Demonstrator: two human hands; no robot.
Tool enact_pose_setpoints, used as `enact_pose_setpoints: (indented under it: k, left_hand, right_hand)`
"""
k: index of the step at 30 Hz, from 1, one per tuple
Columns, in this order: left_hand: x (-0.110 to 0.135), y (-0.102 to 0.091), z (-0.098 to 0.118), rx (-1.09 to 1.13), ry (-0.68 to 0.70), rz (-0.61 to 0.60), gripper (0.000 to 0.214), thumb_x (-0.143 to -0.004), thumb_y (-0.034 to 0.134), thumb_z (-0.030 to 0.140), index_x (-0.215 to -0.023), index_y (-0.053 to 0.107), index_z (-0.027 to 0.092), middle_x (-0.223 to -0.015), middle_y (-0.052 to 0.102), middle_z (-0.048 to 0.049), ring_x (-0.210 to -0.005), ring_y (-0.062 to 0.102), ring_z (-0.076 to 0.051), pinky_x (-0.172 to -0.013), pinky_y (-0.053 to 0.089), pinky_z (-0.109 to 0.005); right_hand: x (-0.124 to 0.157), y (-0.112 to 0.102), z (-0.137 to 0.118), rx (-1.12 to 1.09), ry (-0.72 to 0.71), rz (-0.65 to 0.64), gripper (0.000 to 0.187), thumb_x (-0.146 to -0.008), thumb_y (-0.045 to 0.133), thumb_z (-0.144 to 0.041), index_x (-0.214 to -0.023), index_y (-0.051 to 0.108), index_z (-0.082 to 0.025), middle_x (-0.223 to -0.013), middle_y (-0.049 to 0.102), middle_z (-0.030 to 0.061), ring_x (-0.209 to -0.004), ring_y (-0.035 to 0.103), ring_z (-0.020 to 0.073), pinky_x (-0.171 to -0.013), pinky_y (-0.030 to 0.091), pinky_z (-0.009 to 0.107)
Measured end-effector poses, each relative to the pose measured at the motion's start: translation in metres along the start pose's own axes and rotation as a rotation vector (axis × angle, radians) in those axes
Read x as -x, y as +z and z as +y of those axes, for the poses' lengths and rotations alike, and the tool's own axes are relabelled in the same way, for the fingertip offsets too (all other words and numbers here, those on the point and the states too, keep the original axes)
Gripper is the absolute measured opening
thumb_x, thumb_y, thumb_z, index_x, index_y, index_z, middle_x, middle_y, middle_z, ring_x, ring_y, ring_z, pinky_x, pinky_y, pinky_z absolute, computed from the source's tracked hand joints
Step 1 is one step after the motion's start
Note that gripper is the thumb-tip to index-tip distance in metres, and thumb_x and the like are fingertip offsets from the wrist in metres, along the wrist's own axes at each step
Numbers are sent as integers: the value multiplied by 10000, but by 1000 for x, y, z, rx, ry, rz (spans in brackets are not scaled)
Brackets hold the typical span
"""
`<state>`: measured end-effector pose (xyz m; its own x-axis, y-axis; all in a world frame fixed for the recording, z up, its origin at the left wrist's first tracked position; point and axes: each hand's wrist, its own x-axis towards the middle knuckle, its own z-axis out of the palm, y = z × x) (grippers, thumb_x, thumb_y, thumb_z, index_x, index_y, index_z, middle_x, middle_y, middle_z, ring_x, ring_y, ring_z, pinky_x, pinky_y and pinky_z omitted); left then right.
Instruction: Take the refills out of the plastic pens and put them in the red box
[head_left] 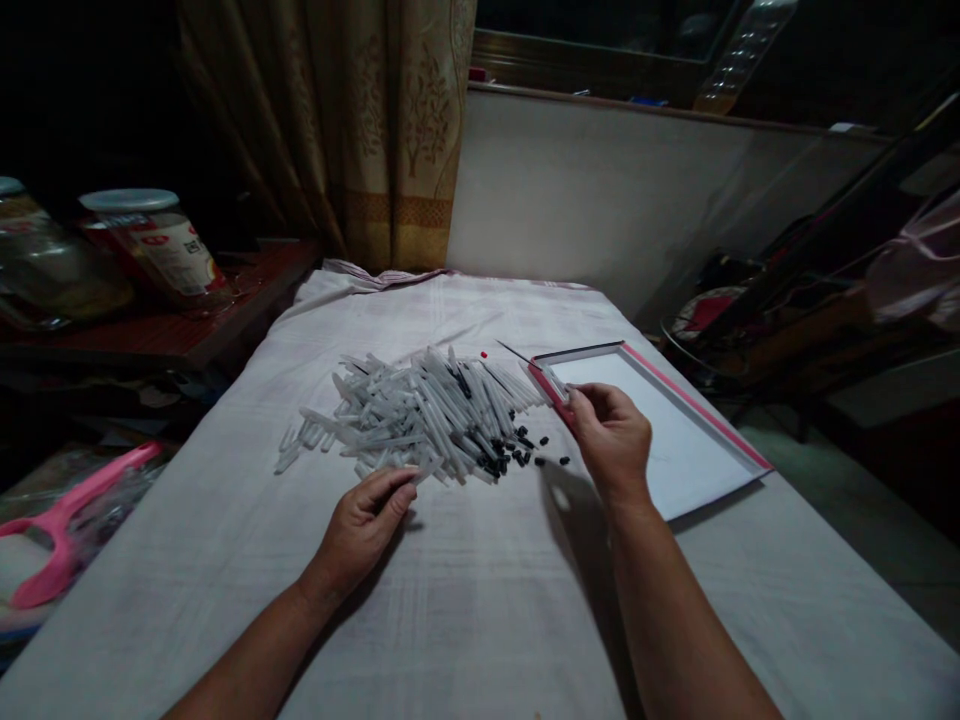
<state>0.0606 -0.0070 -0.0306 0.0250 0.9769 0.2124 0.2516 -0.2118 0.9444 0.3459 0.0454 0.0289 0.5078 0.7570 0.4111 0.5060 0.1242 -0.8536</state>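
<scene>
A large heap of translucent white pen parts [420, 405], mostly tubes and caps, lies mid-table. At its near edge, my left hand [373, 515] is closed in a pinch on a small translucent pen cap [427, 469]; the fingers partly hide it. My right hand [611, 435] is closed above the near-left rim of a shallow tray [675, 420], pinching a clear pen barrel [556, 384]. A thin dark tip [514, 351] shows beyond it in the same line; whether they are joined I cannot tell. Several small black plugs [519, 457] lie by the heap's right side.
Thin pen refills [510, 385] lie between heap and tray. A tiny red piece [484, 355] sits behind the heap. A pale checked cloth [450, 620] covers the table. Jars [161, 245] stand on a wooden side table at left, above a pink-handled item [64, 530].
</scene>
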Motion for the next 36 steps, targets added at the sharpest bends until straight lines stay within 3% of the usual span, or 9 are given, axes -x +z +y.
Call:
enact_pose_setpoints:
  k: [4, 7, 10, 20, 25, 27, 31, 33, 36]
  left_hand:
    - [2, -1, 2, -97, 170, -13, 196, -880, 644, 333, -975, 782, 232, -904, 759, -45, -831, 717, -184, -771, 600, -308]
    - [3, -1, 4, -140, 253, -30, 190, -903, 632, 296, -1011, 772, 226, -901, 751, -48, -820, 710, -162, -739, 582, -255]
    - [5, -1, 5, -172, 277, -32, 196, -907, 634, 303, -1024, 769, 222, -882, 742, -52, -809, 703, -160, -743, 567, -247]
    - [7, -1, 11, -242, 147, -52, 241, -891, 615, 391, -994, 756, 225, -911, 743, -82, -859, 695, -214, -815, 555, -326]
    - [11, -3, 14, -78, -83, 35, 299, -946, 521, 490, -1015, 606, 212, -949, 754, -81, -843, 705, -206, -687, 585, -308]
    - [11, -5, 15, 27, -164, 37, 352, -958, 490, 531, -1103, 534, 213, -1017, 755, -91, -798, 709, -191, -623, 583, -292]
    - [11, -11, 18, 81, -217, 13, 637, -932, 535, 547, -1449, 313, 249, -955, 761, -49, -492, 591, -101, -524, 547, -260]
    - [9, -13, 20, 102, -238, -10, 640, -902, 570, 567, -1428, 400, 244, -919, 756, -41, -460, 561, -87, -506, 535, -251]
    - [6, -12, 24, 172, -278, -41, 540, -841, 617, 630, -1147, 623, 186, -981, 758, -101, -632, 685, -156, -562, 563, -275]
  right_hand:
    - [33, -5, -10, -488, 204, -28, 222, -725, 729, -388, -779, 649, -188, -753, 763, 41, -578, 702, 170, -451, 507, 231]
    - [48, -7, -11, -629, 338, -80, 231, -669, 785, -339, -751, 638, -181, -773, 775, 46, -548, 696, 147, -422, 496, 200]
    - [52, -10, -8, -668, 385, -98, 229, -668, 798, -319, -753, 637, -180, -748, 769, 41, -554, 695, 146, -431, 507, 200]
    - [55, -17, -13, -668, 378, -61, 200, -671, 801, -311, -733, 666, -177, -726, 759, 30, -539, 685, 135, -436, 526, 205]
    - [57, -16, -8, -669, 417, -46, 222, -668, 816, -316, -745, 660, -178, -731, 760, 25, -548, 689, 135, -440, 527, 199]
    - [60, -14, -6, -672, 430, -79, 233, -670, 824, -318, -759, 660, -178, -750, 764, 29, -566, 697, 140, -453, 535, 203]
    - [65, -10, -5, -661, 436, -131, 249, -663, 838, -327, -759, 667, -174, -768, 764, 37, -587, 695, 144, -469, 546, 212]
    - [66, -9, -6, -657, 446, -147, 256, -661, 841, -340, -754, 672, -171, -766, 763, 40, -591, 692, 145, -472, 547, 215]
    - [68, -7, -8, -653, 447, -178, 257, -675, 835, -357, -761, 679, -170, -781, 766, 49, -604, 697, 149, -481, 554, 222]
